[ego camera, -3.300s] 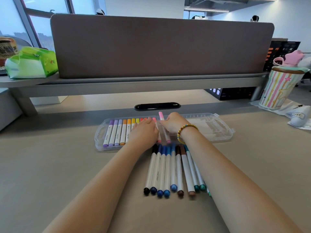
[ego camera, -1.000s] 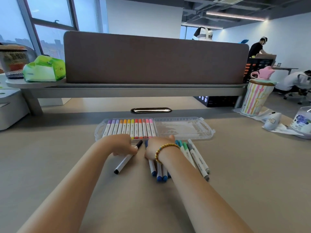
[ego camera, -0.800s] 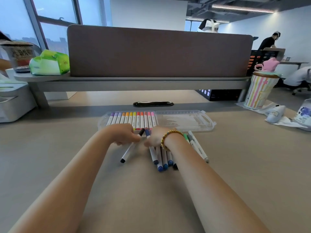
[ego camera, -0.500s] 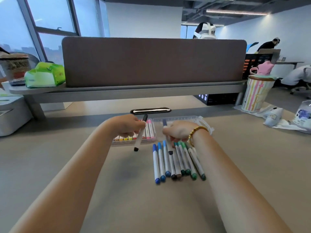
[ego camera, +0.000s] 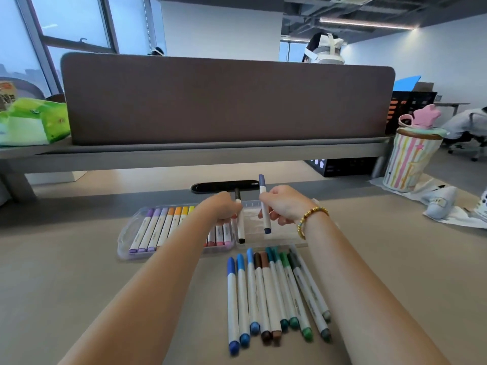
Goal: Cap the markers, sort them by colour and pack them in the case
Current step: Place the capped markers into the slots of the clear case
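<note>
Pale office worktop (ego camera: 79, 272) carries an open clear case (ego camera: 126, 233), its left half filled with capped warm-coloured markers. Left hand (ego camera: 224, 209) pinches a black marker (ego camera: 240, 222) and right hand (ego camera: 283, 206) a dark blue marker (ego camera: 264, 206), both above the bare right half. Packing is underway; next, lay these in, then the row of loose markers (ego camera: 274, 296).

Loose markers (ego camera: 274, 293) crowd the bench (ego camera: 79, 272) just below the right hand (ego camera: 284, 206). Bench left of the left hand (ego camera: 224, 209) lies bare beyond the case (ego camera: 126, 233).
</note>
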Demonstrator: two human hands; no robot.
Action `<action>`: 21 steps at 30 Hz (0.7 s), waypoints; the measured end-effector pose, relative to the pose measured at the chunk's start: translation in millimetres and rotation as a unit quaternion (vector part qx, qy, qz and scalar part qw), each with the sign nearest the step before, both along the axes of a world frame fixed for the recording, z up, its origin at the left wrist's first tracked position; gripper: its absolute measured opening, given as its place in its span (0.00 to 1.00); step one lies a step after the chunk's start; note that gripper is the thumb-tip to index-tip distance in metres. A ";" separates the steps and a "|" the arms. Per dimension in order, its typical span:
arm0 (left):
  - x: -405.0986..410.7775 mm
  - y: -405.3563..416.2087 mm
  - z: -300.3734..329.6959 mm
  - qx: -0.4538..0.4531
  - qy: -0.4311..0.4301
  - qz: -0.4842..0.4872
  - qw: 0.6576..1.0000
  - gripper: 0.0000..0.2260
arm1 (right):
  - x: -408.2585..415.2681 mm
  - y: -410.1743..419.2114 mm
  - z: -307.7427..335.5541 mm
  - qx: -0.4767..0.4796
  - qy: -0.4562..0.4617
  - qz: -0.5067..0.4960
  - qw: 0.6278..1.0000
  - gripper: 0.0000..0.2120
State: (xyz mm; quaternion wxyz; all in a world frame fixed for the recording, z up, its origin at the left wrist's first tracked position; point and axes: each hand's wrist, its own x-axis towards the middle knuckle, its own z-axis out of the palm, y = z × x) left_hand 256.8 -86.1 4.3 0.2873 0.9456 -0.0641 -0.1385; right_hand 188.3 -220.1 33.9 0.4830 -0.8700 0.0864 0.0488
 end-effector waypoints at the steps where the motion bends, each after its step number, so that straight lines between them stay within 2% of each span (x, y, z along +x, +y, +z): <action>1: 1.0 -1.2 -3.9 0.012 -0.009 0.001 1.000 0.12 | 3.2 0.0 -1.0 0.006 -0.001 0.000 1.000 0.11; 4: 2.3 -5.6 -11.4 0.016 -0.040 0.005 0.999 0.16 | 12.0 1.6 -4.2 0.012 -0.005 0.003 1.000 0.08; 11: -11.2 -11.0 -27.5 0.093 -0.150 0.034 0.984 0.11 | 19.7 1.4 -18.4 0.016 0.002 -0.004 1.000 0.06; 15: -15.5 -7.0 -33.7 0.137 -0.245 -0.006 0.960 0.17 | 20.9 -2.7 -20.1 0.014 -0.004 -0.011 1.000 0.06; 17: -14.4 -1.0 -36.1 0.160 -0.239 -0.063 0.956 0.22 | 23.1 -4.2 -20.8 0.014 -0.006 -0.012 1.000 0.07; 19: -12.9 5.4 -37.5 0.192 -0.189 -0.123 0.955 0.25 | 25.4 -5.7 -21.8 0.013 -0.009 -0.015 1.000 0.08; 21: -12.4 9.2 -40.1 0.258 -0.157 -0.169 0.938 0.26 | 26.4 -6.6 -22.9 0.015 -0.011 -0.019 1.000 0.09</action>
